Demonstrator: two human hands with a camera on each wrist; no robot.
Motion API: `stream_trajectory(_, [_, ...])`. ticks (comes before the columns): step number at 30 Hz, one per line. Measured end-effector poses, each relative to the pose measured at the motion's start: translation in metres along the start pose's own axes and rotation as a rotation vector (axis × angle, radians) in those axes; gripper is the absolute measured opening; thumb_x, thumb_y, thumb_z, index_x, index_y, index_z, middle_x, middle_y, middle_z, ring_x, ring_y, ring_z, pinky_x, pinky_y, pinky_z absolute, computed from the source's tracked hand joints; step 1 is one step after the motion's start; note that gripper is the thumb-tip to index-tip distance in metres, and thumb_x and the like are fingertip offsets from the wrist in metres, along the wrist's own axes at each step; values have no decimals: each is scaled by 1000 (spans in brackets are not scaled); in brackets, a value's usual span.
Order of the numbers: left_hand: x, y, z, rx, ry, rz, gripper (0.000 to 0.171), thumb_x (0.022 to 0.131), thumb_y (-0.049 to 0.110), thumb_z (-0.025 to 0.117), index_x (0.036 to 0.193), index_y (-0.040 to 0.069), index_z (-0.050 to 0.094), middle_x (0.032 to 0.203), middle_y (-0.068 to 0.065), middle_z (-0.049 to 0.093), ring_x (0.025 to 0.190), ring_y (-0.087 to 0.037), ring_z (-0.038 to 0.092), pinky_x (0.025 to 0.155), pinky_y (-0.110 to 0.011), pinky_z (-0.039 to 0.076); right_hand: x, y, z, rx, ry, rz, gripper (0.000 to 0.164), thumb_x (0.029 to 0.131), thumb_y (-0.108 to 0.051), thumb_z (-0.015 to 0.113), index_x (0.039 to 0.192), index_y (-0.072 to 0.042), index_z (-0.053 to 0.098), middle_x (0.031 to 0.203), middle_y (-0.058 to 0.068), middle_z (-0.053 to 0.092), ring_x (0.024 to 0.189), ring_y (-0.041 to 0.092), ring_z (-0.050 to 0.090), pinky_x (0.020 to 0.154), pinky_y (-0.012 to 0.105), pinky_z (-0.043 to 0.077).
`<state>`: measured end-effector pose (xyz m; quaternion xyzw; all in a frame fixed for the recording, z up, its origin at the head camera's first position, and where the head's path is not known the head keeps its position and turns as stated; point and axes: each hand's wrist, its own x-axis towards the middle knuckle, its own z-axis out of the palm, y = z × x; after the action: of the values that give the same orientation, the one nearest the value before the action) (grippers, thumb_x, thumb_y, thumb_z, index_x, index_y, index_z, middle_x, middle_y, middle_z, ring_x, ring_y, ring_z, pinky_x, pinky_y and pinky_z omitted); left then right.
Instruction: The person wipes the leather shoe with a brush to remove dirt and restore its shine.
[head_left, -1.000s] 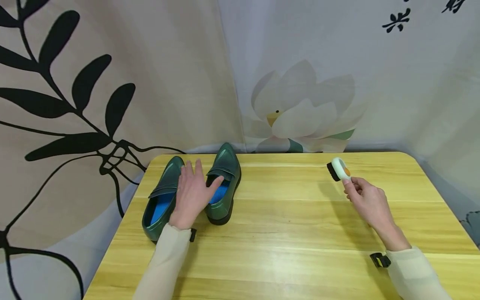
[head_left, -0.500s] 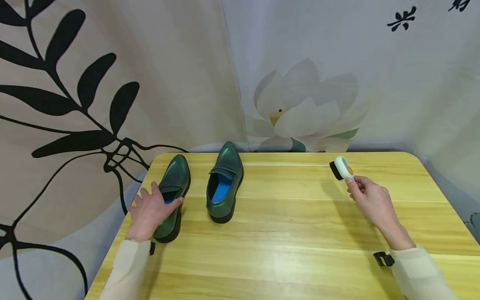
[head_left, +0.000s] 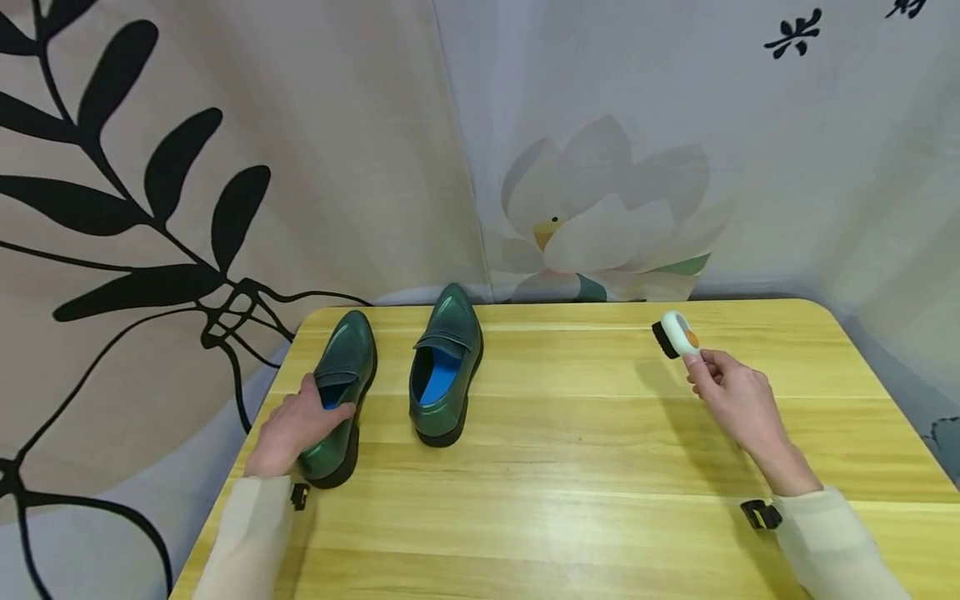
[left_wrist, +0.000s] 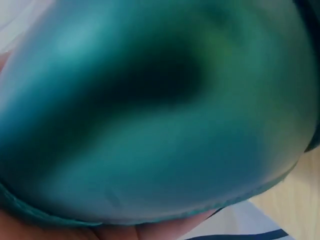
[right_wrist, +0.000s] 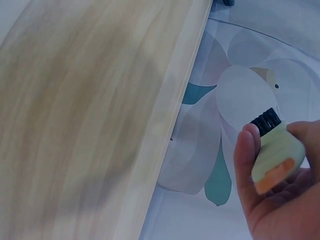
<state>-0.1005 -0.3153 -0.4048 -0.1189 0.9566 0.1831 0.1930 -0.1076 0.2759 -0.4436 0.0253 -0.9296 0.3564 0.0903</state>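
Two dark green loafers with blue insoles stand on the left part of the table, toes toward the back. My left hand grips the left loafer at its heel end, thumb over the opening and fingers along the outer side. Its shiny back fills the left wrist view, with fingers showing past the rim. The right loafer stands apart, untouched. Over the right side of the table, my right hand pinches a small brush by its pale handle. Black bristles and an orange patch show on the brush.
The wooden table has rounded back corners. Behind it hangs a pale curtain printed with dark leaves and a white flower. Both sleeves carry a small black strap piece at the wrist.
My left hand has moved left from between the loafers to the left loafer's heel, and its fingers have closed on it. The right hand with the brush has stayed nearly still.
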Motion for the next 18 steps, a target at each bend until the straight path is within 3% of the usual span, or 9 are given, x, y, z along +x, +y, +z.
stream_trajectory(4, [0, -7, 2, -35, 79, 35, 105, 97, 55, 62, 160, -11, 9, 149, -46, 33, 128, -64, 41, 98, -72, 41, 0, 0, -1, 5, -3, 0, 55, 109, -41, 49, 126, 10, 64, 96, 15, 75, 78, 21, 69, 56, 27, 49])
stream_trajectory(10, [-7, -9, -3, -94, 265, 61, 101, 96, 53, 65, 165, 1, 13, 147, -42, 41, 124, -61, 47, 89, -73, 42, -1, -1, -5, -13, 6, 3, 56, 110, -41, 49, 127, 9, 64, 96, 15, 75, 77, 20, 70, 57, 27, 49])
stream_trajectory(14, [-17, 1, -16, -161, 417, 89, 100, 95, 54, 67, 166, 6, 16, 144, -40, 46, 119, -60, 51, 90, -71, 41, -1, 0, -7, -9, 15, -3, 55, 110, -40, 49, 127, 9, 63, 96, 15, 75, 77, 20, 70, 57, 26, 48])
stream_trajectory(18, [-28, 18, -28, -270, 537, 164, 94, 95, 51, 69, 166, 12, 21, 146, -35, 49, 117, -55, 55, 89, -67, 43, -3, 0, -7, -11, 29, -8, 52, 110, -38, 48, 127, 9, 62, 96, 15, 74, 78, 22, 68, 56, 27, 46])
